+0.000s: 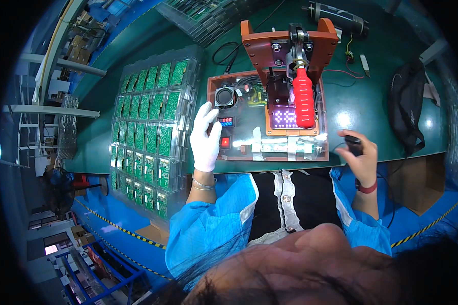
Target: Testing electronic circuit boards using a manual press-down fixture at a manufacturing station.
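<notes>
My left hand (205,136), in a white glove, lies at the left edge of a clear-topped test box (244,133). Its fingers are stretched out, and nothing shows in them. Beside them are a round speaker (225,96), a small red and blue digital display (226,122) and a lit red switch (225,143). To the right of the box, my bare right hand (364,161) grips a small black handheld device (353,145) with a dark cable. On the box stands an orange clamp fixture with a red lever handle (304,99), pointing down toward me. Under it, white lights glow on a panel (284,119).
Left of the box, clear plastic trays (189,101) hold rows of green circuit boards (150,104). More trays (198,20) lie at the back. A black cylinder (341,19), loose wires and a black bag (408,109) are on the green table (364,99).
</notes>
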Tool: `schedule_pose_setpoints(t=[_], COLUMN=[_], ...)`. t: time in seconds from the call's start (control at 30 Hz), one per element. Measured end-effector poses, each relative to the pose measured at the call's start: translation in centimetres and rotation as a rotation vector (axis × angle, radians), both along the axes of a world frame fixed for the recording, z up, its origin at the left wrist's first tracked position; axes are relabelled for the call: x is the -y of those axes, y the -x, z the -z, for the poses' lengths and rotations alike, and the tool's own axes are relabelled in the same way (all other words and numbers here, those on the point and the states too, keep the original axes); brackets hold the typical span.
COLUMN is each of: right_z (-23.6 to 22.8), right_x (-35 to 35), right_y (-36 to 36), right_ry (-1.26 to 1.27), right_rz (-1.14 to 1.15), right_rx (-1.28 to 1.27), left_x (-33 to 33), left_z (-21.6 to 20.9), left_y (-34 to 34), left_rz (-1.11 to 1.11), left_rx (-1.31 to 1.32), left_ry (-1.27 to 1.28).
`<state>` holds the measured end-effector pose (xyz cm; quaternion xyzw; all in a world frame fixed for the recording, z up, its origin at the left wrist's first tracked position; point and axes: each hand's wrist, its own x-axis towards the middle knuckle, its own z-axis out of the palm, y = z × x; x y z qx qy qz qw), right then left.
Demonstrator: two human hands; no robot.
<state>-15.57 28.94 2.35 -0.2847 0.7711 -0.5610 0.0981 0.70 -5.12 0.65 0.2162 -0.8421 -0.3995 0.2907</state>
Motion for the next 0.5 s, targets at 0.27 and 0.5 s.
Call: schedule_pose_setpoints(t=[0.27,0.5], right_z=[2.7,2.7], right_x=[3.0,2.7], right_y=[0.4,0.3], right_ry=[-0.048,-0.1], right_rz=[-0.162,-0.137], right_rx=[-0.233,0.043], left_x=[0.2,0.4], left_z=[0.3,0.2], left_y=[-0.1,-0.1], left_rz=[0.013,-0.001], left_rx=[-0.054,-0.058], left_ry=[-0.035,-0.055])
